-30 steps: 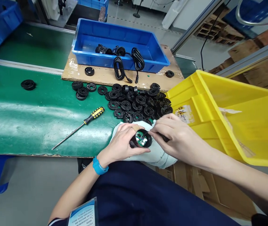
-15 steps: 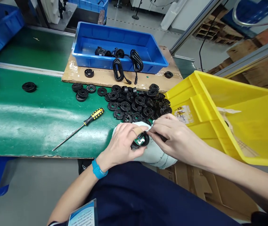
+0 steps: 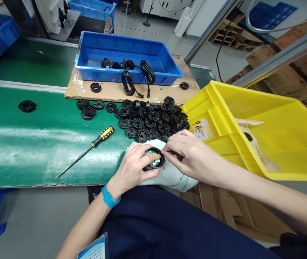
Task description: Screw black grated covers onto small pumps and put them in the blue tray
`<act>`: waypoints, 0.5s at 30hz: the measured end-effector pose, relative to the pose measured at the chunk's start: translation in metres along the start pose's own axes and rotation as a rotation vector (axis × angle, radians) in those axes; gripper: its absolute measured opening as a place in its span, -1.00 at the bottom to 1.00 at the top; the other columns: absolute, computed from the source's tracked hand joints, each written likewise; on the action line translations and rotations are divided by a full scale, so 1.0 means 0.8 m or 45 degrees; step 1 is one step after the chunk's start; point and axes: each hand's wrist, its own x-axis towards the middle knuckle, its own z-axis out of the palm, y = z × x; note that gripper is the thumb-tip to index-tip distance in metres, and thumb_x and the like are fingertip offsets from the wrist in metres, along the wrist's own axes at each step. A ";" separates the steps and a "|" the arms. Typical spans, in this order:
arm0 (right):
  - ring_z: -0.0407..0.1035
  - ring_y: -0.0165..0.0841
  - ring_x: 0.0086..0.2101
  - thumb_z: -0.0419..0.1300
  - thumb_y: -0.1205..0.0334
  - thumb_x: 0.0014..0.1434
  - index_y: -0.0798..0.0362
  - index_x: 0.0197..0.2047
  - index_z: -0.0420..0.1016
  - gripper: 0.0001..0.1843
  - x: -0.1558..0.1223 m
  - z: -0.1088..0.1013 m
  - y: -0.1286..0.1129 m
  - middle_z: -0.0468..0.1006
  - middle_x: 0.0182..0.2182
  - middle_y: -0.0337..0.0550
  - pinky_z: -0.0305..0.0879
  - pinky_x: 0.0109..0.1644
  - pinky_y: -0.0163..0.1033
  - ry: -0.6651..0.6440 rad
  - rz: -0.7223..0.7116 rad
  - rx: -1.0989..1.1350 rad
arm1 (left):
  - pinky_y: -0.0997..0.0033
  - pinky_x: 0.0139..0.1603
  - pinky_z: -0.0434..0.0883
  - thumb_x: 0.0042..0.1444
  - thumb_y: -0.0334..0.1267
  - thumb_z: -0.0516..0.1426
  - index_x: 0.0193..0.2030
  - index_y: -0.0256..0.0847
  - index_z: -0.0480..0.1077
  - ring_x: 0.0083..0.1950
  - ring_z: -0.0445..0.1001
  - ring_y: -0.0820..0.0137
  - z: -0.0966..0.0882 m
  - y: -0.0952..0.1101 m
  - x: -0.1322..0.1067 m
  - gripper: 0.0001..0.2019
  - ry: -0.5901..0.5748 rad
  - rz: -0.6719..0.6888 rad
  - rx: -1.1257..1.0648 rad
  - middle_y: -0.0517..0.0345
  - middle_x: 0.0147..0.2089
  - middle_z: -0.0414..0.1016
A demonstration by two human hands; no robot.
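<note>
My left hand (image 3: 131, 163) is closed around a round black housing (image 3: 162, 162), with a finger reaching into its opening. Inside the housing a green circuit board (image 3: 150, 162) with white material on it partly shows. My right hand (image 3: 189, 153) pinches a slim black tool (image 3: 178, 155), whose tip meets the housing's rim; its exact kind is mostly hidden by my fingers. A pale cloth (image 3: 179, 181) lies under both hands. Just beyond them is a pile of black slotted discs (image 3: 150, 120).
A yellow-and-black screwdriver (image 3: 99, 138) lies on the green table (image 3: 21, 154) to the left. At the back, a blue bin (image 3: 131, 43) holding black cylindrical parts with coiled cables (image 3: 127, 82) stands on cardboard (image 3: 71, 88). On the right is a large yellow bin (image 3: 223, 133).
The housing has tilted so its opening faces up more, and my left finger has moved down into it. The right hand keeps the slim tool at the rim. The view has shifted slightly.
</note>
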 end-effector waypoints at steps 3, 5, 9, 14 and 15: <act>0.44 -0.28 -0.37 0.13 0.41 0.38 0.07 -0.26 0.50 -0.82 -0.002 -0.001 0.003 0.56 -0.43 -0.19 0.21 -0.08 -0.07 -0.014 0.040 0.074 | 0.02 0.13 0.52 0.29 -0.17 0.28 0.00 -0.16 0.51 0.08 0.61 0.16 0.003 -0.001 -0.002 -0.80 0.060 0.016 -0.053 -0.13 0.09 0.62; 0.46 -0.28 -0.35 0.16 0.38 0.35 0.07 -0.21 0.52 -0.88 -0.005 -0.002 0.005 0.59 -0.39 -0.20 0.23 -0.05 -0.07 -0.012 0.080 0.125 | 0.02 0.12 0.52 0.27 -0.20 0.30 -0.01 -0.18 0.51 0.08 0.61 0.16 0.005 -0.001 -0.003 -0.79 0.085 0.021 -0.066 -0.15 0.08 0.62; 0.51 -0.23 -0.26 0.19 0.28 0.35 0.05 -0.18 0.54 -0.90 -0.014 0.001 0.011 0.63 -0.31 -0.14 0.29 -0.02 -0.06 -0.039 0.215 0.256 | 0.02 0.08 0.53 0.24 -0.22 0.34 -0.03 -0.20 0.50 0.06 0.62 0.15 0.007 -0.002 -0.003 -0.78 0.131 0.046 -0.057 -0.17 0.05 0.63; 0.51 -0.25 -0.27 0.18 0.11 0.43 0.03 -0.23 0.55 -0.76 -0.026 0.005 0.014 0.62 -0.28 -0.11 0.39 -0.18 -0.16 -0.044 0.415 0.561 | 0.02 0.08 0.54 0.25 -0.20 0.32 -0.02 -0.16 0.50 0.06 0.62 0.16 0.008 -0.001 -0.002 -0.79 0.145 0.052 -0.063 -0.14 0.08 0.63; 0.50 -0.26 -0.29 0.18 0.12 0.43 0.03 -0.24 0.55 -0.76 -0.026 0.006 0.013 0.61 -0.30 -0.12 0.39 -0.20 -0.18 -0.027 0.417 0.585 | 0.02 0.07 0.54 0.25 -0.21 0.32 -0.02 -0.16 0.50 0.06 0.62 0.16 0.008 0.000 -0.001 -0.79 0.144 0.057 -0.061 -0.14 0.07 0.63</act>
